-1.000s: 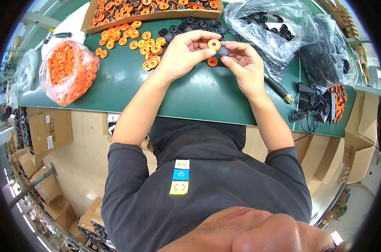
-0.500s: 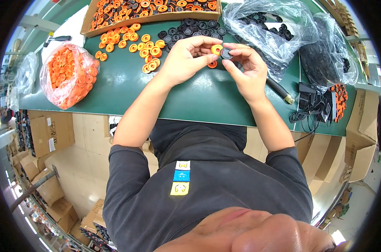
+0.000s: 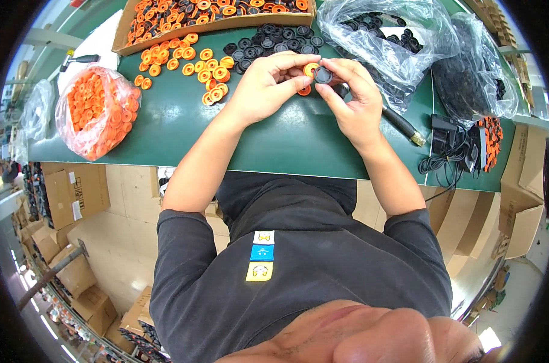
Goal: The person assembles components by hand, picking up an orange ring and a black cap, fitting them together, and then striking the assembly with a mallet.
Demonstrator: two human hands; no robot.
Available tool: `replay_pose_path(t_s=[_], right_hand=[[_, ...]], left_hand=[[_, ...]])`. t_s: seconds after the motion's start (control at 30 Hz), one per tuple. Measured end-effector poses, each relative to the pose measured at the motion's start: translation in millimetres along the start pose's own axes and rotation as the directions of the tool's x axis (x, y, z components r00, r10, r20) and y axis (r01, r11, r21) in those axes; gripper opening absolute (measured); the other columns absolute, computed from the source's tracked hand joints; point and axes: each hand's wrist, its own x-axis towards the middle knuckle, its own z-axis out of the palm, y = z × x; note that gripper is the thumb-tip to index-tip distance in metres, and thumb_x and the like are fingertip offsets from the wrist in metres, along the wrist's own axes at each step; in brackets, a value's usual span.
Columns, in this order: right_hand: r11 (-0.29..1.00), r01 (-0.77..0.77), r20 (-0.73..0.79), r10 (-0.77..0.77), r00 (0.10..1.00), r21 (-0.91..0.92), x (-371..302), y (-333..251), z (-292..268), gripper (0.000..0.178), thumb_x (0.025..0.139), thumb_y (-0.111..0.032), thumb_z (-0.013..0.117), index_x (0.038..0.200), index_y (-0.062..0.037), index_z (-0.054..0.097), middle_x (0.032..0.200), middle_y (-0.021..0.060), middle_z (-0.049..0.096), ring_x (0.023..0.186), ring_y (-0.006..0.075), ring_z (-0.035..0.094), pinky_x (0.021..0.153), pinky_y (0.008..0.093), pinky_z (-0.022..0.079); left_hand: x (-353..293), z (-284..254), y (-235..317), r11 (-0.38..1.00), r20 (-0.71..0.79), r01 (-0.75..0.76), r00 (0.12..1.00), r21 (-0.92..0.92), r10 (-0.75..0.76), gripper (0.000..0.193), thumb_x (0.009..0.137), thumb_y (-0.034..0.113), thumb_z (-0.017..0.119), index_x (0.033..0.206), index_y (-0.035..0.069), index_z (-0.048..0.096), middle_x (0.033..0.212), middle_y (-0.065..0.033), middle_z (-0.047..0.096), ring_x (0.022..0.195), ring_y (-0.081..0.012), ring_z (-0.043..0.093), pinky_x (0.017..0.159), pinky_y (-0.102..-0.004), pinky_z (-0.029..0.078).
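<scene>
Above the green table, my left hand pinches an orange round piece with a hole in its middle. A black round cap is between the thumb and fingers of my right hand. The two pieces are side by side, the cap partly over the orange one; whether they are joined I cannot tell. Beneath my fingers lies another orange piece, partly hidden. Loose orange pieces are spread left of my hands, and a heap of black caps lies just beyond them.
A cardboard tray of orange and black pieces stands at the back. A clear bag of orange pieces sits left; bags of black pieces lie right. A dark-handled tool and a coiled cable lie by my right arm.
The black cap has shifted slightly left and turned a little against the orange piece. Both hands keep their grips in nearly the same place. The whole view has shifted slightly.
</scene>
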Motion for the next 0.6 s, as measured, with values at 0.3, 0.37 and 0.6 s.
replay_pose_path(t_s=[0.3, 0.37, 0.6], right_hand=[[0.998, 0.036, 0.011, -0.035, 0.999, -0.056, 2.9, -1.5, 0.2, 0.039, 0.08, 0.004, 0.076, 0.118, -0.0047, 0.071, 0.111, 0.0112, 0.066, 0.089, 0.0167, 0.066, 0.074, 0.0269, 0.055], [1.0, -0.01, 0.025, 0.01, 1.0, -0.025, 3.1, -2.0, 0.3, 0.038, 0.08, 0.004, 0.076, 0.117, -0.004, 0.071, 0.109, 0.0111, 0.064, 0.087, 0.0163, 0.066, 0.072, 0.0267, 0.056], [1.0, -0.008, 0.034, 0.008, 0.999, -0.017, 2.4, 0.1, 0.6, 0.037, 0.079, 0.006, 0.076, 0.114, -0.0031, 0.071, 0.108, 0.0108, 0.064, 0.085, 0.0162, 0.067, 0.072, 0.0264, 0.056]], left_hand=[[0.7, 1.9, 0.5, 1.0, 0.006, 0.017, 1.0, 0.0, -0.017, 0.038, 0.094, 0.0, 0.065, 0.132, -0.004, 0.06, 0.112, -0.0083, 0.066, 0.097, -0.0143, 0.065, 0.09, -0.0283, 0.054], [-0.4, 1.5, 1.7, 0.998, -0.001, 0.04, 0.999, 0.051, -0.04, 0.035, 0.094, -0.001, 0.065, 0.129, -0.005, 0.061, 0.11, -0.0092, 0.068, 0.097, -0.014, 0.066, 0.089, -0.0283, 0.055], [-1.4, 3.1, 4.7, 0.992, 0.0, 0.062, 0.998, 0.109, -0.062, 0.036, 0.094, -0.001, 0.064, 0.129, -0.006, 0.061, 0.107, -0.0094, 0.07, 0.095, -0.0141, 0.068, 0.089, -0.0282, 0.056]])
